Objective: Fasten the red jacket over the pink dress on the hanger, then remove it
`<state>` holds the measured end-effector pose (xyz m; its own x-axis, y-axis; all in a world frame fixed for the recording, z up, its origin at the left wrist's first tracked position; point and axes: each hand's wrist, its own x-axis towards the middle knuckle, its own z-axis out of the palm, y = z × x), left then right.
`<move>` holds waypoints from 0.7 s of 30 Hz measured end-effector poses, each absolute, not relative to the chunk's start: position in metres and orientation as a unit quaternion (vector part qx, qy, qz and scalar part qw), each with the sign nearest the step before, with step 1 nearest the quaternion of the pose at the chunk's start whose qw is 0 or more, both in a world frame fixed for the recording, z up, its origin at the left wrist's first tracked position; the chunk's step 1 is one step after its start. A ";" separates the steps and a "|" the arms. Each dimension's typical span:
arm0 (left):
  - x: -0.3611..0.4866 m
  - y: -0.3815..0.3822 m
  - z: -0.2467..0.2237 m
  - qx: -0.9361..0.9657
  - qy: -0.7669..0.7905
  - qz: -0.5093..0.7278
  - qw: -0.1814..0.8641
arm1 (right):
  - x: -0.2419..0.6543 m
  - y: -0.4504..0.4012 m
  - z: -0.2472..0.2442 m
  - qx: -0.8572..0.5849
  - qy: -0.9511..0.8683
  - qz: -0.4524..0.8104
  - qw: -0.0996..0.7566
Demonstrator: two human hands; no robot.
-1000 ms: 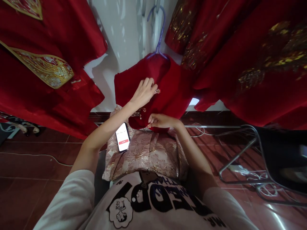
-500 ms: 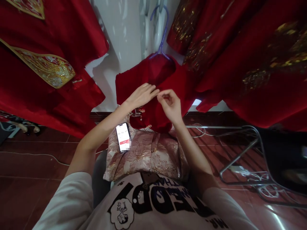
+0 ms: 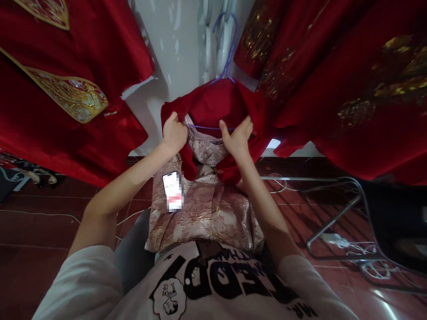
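A red garment [image 3: 216, 104] hangs on a purple hanger [image 3: 229, 53], its front parted so that the lining and the hanger's lower bar show. At its left side my left hand [image 3: 175, 133] is closed on the cloth. My right hand [image 3: 237, 135] lies against the right front edge, thumb apart from the fingers, which reach over the cloth; its grip is hard to make out. Below, a pink and gold brocade cloth [image 3: 200, 218] covers my lap, and a lit phone [image 3: 172, 191] rests on its left part.
Red embroidered garments hang at the left [image 3: 80, 98] and right [image 3: 320, 98]. A black chair [image 3: 393, 222] with a metal frame stands at the right, with white cables [image 3: 373, 266] on the tiled floor. Shoes [image 3: 43, 178] are at the far left.
My hands have moved apart from the middle of the red garment, the left one leftward and the right one slightly rightward. The garment's front has opened, showing lining and hanger bar.
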<state>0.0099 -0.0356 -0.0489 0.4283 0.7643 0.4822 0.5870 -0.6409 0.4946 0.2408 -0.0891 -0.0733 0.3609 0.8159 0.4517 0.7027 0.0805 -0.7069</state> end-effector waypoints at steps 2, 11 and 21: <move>-0.002 -0.028 -0.039 0.823 0.431 0.357 0.095 | 0.262 -0.087 -0.071 -0.702 -0.554 0.005 0.449; -0.007 -0.016 0.003 0.831 0.497 0.219 -0.116 | 0.324 -0.065 -0.059 -0.725 -0.558 -0.077 0.398; -0.030 -0.031 0.037 0.855 0.488 0.174 -0.014 | 0.383 -0.101 -0.009 -0.680 -0.646 0.055 0.342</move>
